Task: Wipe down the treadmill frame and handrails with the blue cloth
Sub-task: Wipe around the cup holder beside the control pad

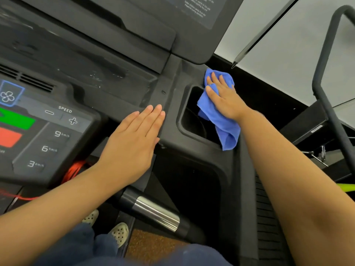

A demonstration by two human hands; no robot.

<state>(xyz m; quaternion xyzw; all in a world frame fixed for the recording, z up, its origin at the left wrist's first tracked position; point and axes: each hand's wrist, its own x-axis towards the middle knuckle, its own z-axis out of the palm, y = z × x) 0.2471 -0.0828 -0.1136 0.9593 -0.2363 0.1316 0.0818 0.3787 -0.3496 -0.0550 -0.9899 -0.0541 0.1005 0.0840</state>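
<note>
On the right rim of the console's cup well (190, 116), the right grip (223, 98), a bare hand, lies flat with its fingers straight and slightly spread, pressing the blue cloth (227, 131) against the black plastic. It is released, not clenched; nothing is curled round the cloth, though a fold of blue shows between two fingers. The cloth is bunched under the palm. Its upper end pokes out past the fingertips toward the back corner of the frame, and its lower end hangs over the well's right edge in a loose fold.

Left of the well, the left grip (134, 139) rests palm down on the treadmill frame (172, 73), fingers straight and held together, holding nothing. Its fingertips reach the raised ridge between the well and the control panel (48, 135).

The panel shows a SPEED label with minus and plus keys, speed keys marked 9, 6 and 3 km/h, a green button (17, 120), a red button (9, 137) and a fan icon (7, 96). A red cord (74, 169) lies coiled just below the panel.

Beneath the left forearm runs a black handrail (155, 212) with a shiny metal sleeve. Lower still, two pale perforated shoes (120, 233) stand near the belt. At far right a dark tubular rail (324, 54) rises against a grey wall.
</note>
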